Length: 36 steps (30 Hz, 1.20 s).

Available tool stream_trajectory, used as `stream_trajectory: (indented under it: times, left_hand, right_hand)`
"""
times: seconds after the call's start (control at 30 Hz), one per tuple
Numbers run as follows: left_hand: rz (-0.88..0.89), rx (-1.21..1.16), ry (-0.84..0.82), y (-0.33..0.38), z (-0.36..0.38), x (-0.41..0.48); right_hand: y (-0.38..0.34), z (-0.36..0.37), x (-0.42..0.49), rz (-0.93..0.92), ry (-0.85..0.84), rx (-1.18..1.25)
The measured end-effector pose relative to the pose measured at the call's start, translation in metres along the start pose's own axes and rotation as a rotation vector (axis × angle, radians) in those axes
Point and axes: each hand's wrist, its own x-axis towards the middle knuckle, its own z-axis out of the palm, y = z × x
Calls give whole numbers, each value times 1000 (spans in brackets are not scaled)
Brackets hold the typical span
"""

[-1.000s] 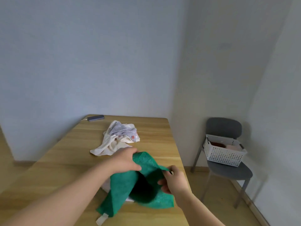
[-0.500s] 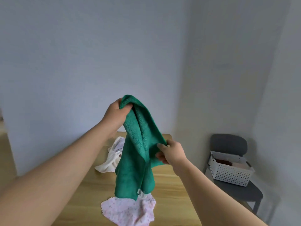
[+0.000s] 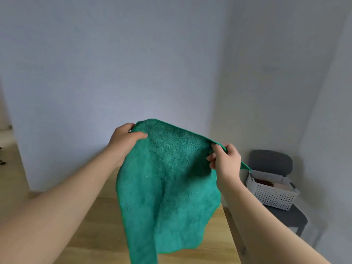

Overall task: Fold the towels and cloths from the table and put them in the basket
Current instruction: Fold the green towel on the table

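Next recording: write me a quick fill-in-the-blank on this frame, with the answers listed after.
1. The left hand and the right hand hold up a towel whose colour is ____.
2. The white perforated basket stands on a grey ____.
3. Below the hanging towel lies a wooden ____.
Missing words: green; chair; table.

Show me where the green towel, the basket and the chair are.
green towel (image 3: 167, 183), head view, middle of the hanging cloth.
basket (image 3: 274, 198), head view, perforated front wall.
chair (image 3: 270, 161), head view, grey backrest.
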Motion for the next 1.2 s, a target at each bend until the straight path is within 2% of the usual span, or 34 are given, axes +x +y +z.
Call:
stream_trajectory:
  times: [0.1, 0.23, 0.4, 0.5, 0.7, 0.87, 1.07, 1.2]
  left_hand:
    - [-64, 174, 10, -25, 0, 0]
    - [-4, 422, 111, -41, -3, 1]
    - [155, 311, 215, -35, -14, -9]
    - [196, 229, 203, -38, -23, -21]
    - [127, 207, 36, -75, -54, -64]
    - [-6, 275, -112, -121, -97, -120]
    - [-268, 400, -442, -178, -144, -181]
    - [-357, 540, -625, -192, -165, -206]
  right_hand:
    - [17, -5, -2, 33, 17, -82]
    - [34, -10, -1, 14, 13, -169]
    - [24, -15, -11, -85, 33, -117]
    - [20, -22, -32, -103, 33, -43]
    - [44, -43, -106, 7, 57, -44]
    - [73, -53, -187, 181, 179, -50]
    - [115, -73, -281, 420, 291, -262]
    - [131, -83, -317, 495, 333, -362]
